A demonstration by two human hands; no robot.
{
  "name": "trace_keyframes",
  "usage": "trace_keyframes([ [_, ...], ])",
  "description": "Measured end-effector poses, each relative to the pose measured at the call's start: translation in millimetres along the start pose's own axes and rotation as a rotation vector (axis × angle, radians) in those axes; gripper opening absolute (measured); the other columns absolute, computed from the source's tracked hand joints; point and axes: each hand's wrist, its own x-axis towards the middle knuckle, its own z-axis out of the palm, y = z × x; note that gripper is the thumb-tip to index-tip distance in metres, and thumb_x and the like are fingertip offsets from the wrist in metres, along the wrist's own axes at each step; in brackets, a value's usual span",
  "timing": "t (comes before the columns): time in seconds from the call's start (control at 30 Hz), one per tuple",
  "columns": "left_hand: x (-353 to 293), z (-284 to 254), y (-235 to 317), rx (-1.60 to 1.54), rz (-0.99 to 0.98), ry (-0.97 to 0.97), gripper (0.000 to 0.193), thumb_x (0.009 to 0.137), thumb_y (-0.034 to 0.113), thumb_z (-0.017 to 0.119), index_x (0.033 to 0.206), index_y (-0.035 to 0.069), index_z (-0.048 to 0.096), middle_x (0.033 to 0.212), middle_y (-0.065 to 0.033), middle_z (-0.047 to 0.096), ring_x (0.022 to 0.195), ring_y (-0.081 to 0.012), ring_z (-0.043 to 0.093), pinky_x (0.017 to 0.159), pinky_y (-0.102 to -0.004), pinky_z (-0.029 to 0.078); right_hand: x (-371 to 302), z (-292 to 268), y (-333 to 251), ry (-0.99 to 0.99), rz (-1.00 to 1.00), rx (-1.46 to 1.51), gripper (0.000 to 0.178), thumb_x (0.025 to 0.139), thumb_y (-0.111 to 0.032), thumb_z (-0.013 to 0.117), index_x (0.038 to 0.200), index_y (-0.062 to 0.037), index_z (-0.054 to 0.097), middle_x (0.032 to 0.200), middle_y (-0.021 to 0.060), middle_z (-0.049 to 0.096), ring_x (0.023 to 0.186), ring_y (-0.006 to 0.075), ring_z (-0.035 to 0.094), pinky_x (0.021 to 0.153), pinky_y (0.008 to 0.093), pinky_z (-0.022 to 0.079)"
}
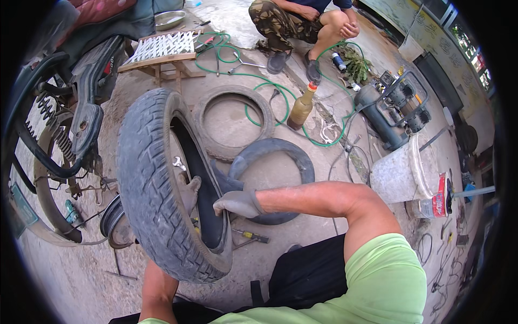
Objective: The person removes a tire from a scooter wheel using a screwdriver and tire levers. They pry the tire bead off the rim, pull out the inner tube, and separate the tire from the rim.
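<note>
A worn black motorcycle tyre [148, 167] stands upright and tilted in front of me. My right hand [237, 204], in a grey glove, is closed on the tyre's right edge. Behind the tyre passes my left forearm; my left hand [189, 193], also gloved, shows through the opening against the tyre, its fingers partly hidden. A dark inner tube [307, 167] lies on the ground beyond my right hand, and a second, thinner tyre [204, 116] lies flat farther off. Near the standing tyre's lower right is a yellow-and-black handled tool [253, 236].
A motorcycle [81, 119] stands at left, with a wheel rim [120, 224] near it. A woven stool [164, 47], green hose [259, 75], bottle [302, 108], air compressor [386, 105] and white bucket [402, 173] surround the spot. Another person [302, 24] squats at the far side.
</note>
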Motion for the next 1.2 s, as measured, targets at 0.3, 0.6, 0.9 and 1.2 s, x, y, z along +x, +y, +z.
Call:
trace_keyframes([
  [0.3, -20.2, -5.0, 23.9, 0.134, 0.088, -0.179, 0.059, 0.096, 0.034, 0.075, 0.129, -0.013, 0.064, 0.117, -0.0337, 0.075, 0.111, -0.0436, 0.075, 0.094, -0.0494, 0.057, 9.8, -23.2, 17.7, 0.174, -0.151, -0.078, 0.043, 0.1, -0.033, 0.059, 0.11, 0.0065, 0.072, 0.098, 0.0208, 0.071, 0.09, 0.03, 0.073, 0.085, 0.0445, 0.06],
  [0.6, -39.3, -1.7, 93.4, -0.011, -0.162, -0.325, 0.055, 0.091, 0.03, 0.073, 0.127, -0.011, 0.068, 0.104, -0.0273, 0.079, 0.098, -0.0386, 0.079, 0.09, -0.0464, 0.06, 26.5, -64.3, -15.6, 0.772, -0.198, -0.527, 0.055, 0.095, -0.039, 0.066, 0.1, 0.0147, 0.076, 0.088, 0.0311, 0.076, 0.091, 0.0388, 0.079, 0.085, 0.0473, 0.058],
  [0.9, -35.9, -9.6, 97.3, 0.06, -0.102, -0.509, 0.04, 0.092, 0.032, 0.071, 0.105, -0.006, 0.071, 0.098, -0.0278, 0.075, 0.092, -0.0409, 0.074, 0.084, -0.0487, 0.057, 2.9, -86.1, 15.4, 0.452, -0.207, -0.062, 0.023, 0.1, -0.016, 0.062, 0.106, 0.0025, 0.075, 0.098, 0.0041, 0.075, 0.087, 0.0141, 0.07, 0.082, 0.0333, 0.057],
  [1.2, -39.5, -1.8, 45.2, -0.593, -0.352, -0.54, 0.024, 0.099, 0.02, 0.067, 0.107, -0.003, 0.069, 0.097, -0.0178, 0.073, 0.082, -0.0266, 0.072, 0.072, -0.0415, 0.056, 21.9, -101.5, 28.3, 0.316, -0.222, 0.097, 0.022, 0.1, -0.017, 0.064, 0.102, 0.0018, 0.075, 0.095, 0.0024, 0.073, 0.091, 0.0138, 0.07, 0.084, 0.031, 0.058],
])
